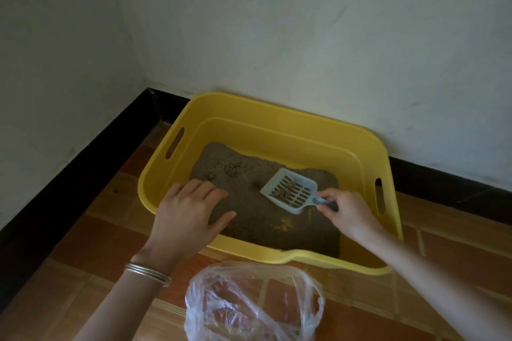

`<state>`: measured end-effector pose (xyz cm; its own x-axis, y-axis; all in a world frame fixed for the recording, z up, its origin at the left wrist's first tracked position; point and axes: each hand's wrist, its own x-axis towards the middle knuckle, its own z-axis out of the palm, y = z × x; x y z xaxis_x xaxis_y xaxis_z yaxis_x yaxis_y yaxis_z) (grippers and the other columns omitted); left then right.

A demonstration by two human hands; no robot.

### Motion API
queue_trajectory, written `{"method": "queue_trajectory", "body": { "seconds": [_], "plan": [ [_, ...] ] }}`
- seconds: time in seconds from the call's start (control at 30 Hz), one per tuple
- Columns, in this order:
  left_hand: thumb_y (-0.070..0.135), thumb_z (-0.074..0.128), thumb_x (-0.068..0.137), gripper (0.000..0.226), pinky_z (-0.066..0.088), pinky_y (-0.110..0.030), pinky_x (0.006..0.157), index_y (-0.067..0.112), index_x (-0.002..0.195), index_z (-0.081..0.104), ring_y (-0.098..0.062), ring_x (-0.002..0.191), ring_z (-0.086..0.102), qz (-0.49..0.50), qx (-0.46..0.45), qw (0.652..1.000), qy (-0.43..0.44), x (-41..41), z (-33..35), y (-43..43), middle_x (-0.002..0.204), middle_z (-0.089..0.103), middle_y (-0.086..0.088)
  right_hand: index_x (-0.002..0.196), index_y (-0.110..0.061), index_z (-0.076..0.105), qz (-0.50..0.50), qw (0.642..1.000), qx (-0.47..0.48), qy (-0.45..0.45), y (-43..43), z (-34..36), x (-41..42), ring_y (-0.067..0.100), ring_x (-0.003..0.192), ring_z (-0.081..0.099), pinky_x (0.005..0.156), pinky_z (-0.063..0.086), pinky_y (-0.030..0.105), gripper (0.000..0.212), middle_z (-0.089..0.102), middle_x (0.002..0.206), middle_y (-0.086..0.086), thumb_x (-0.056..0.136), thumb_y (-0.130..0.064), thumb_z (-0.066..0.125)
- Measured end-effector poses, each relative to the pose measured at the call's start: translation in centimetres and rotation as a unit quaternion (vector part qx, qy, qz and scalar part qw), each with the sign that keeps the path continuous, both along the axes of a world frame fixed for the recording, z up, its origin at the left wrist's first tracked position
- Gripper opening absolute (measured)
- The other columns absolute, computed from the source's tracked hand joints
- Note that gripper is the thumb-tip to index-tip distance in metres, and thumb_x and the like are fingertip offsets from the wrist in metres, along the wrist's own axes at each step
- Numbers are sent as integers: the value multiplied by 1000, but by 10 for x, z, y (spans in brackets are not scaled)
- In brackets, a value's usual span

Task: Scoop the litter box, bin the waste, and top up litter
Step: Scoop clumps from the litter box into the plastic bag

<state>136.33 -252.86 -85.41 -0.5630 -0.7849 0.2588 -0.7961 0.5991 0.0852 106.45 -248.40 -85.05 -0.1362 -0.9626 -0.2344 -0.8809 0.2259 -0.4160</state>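
A yellow plastic litter box (277, 124) stands on the floor against the wall, partly filled with brown litter (257, 210). My right hand (349, 210) grips the handle of a pale blue slotted scoop (289, 191). The scoop is lifted just above the litter, and a few brown clumps lie on its slots. My left hand (188, 210) rests over the box's near left rim, fingers straight and spread, holding nothing. A clear plastic bag (249, 304) lies open on the floor in front of the box.
White walls meet in a corner behind the box, with a black skirting board (83, 163) along their base. The floor is reddish-brown tile (91, 243). Silver bangles (146, 273) circle my left wrist.
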Motion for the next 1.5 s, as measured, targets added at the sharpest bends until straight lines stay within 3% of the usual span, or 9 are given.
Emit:
{"method": "queue_trajectory", "body": {
  "seconds": [0.2, 0.33, 0.43, 0.57, 0.67, 0.83, 0.93, 1.1, 1.5],
  "plan": [
    [53, 46, 85, 43, 46, -31, 71, 20, 97, 70, -18, 86, 63, -45, 10, 998, 31, -23, -6, -12, 88, 66, 5, 114, -13, 60, -62, 986, 76, 132, -15, -9, -16, 15, 77, 63, 55, 47, 20, 23, 65, 96, 3, 93, -20, 52],
    [52, 45, 86, 43, 47, -31, 69, 20, 99, 70, -19, 86, 63, -49, 14, 998, 35, -19, -14, -13, 89, 66, 4, 114, -10, 59, -82, 978, 127, 144, -24, -16, -29, 15, 72, 63, 61, 56, 29, 25, 64, 89, 4, 93, -20, 52],
    [52, 45, 87, 43, 48, -31, 70, 20, 99, 70, -19, 88, 63, -47, 15, 998, 37, -16, -15, -13, 90, 67, 4, 113, -11, 60, -73, 976, 133, 157, -39, -18, -33, 13, 62, 58, 46, 44, 23, 24, 61, 81, 2, 93, -20, 52],
    [52, 47, 87, 42, 48, -33, 69, 20, 99, 70, -20, 88, 63, -40, 14, 999, 34, -15, -15, -11, 91, 67, 3, 113, -14, 63, -58, 983, 129, 118, -63, -20, -39, 11, 60, 54, 46, 40, 22, 23, 63, 89, 3, 92, -15, 55],
    [52, 47, 87, 42, 48, -33, 69, 19, 100, 70, -20, 87, 63, -42, 14, 999, 29, -16, -18, -11, 91, 66, 3, 118, -15, 62, -37, 988, 121, 90, -73, -23, -39, 14, 74, 61, 59, 50, 26, 28, 66, 103, 5, 90, -13, 57],
    [47, 49, 88, 38, 46, -31, 68, 18, 98, 70, -20, 86, 62, -39, -11, 998, 38, -12, -13, -9, 90, 66, 3, 120, -16, 60, -8, 995, 90, 40, -88, -31, -31, 17, 95, 61, 79, 48, 27, 31, 64, 116, 5, 90, -13, 58],
    [47, 46, 89, 39, 43, -31, 70, 19, 100, 70, -20, 89, 62, -18, -25, 999, 9, 2, -9, -3, 91, 66, 3, 119, -18, 59, -17, 997, 80, -13, -95, -42, -20, 13, 89, 57, 80, 44, 25, 31, 64, 115, 4, 89, -12, 58],
    [53, 43, 88, 45, 43, -34, 70, 20, 100, 71, -22, 90, 63, 70, -11, 997, -43, 32, -8, -3, 91, 68, 2, 121, -14, 58, -19, 996, 56, -63, -108, -59, 8, 22, 106, 57, 84, 37, 25, 32, 63, 117, 8, 89, -14, 60],
    [52, 45, 89, 39, 40, -32, 69, 24, 96, 71, -17, 83, 64, 75, -18, 997, -9, 29, -9, 0, 86, 68, 7, 117, -27, 60, 24, 984, -19, -173, -100, -45, 17, 10, 98, 58, 90, 44, 29, 33, 65, 106, -6, 85, -18, 64]
  ]
}}
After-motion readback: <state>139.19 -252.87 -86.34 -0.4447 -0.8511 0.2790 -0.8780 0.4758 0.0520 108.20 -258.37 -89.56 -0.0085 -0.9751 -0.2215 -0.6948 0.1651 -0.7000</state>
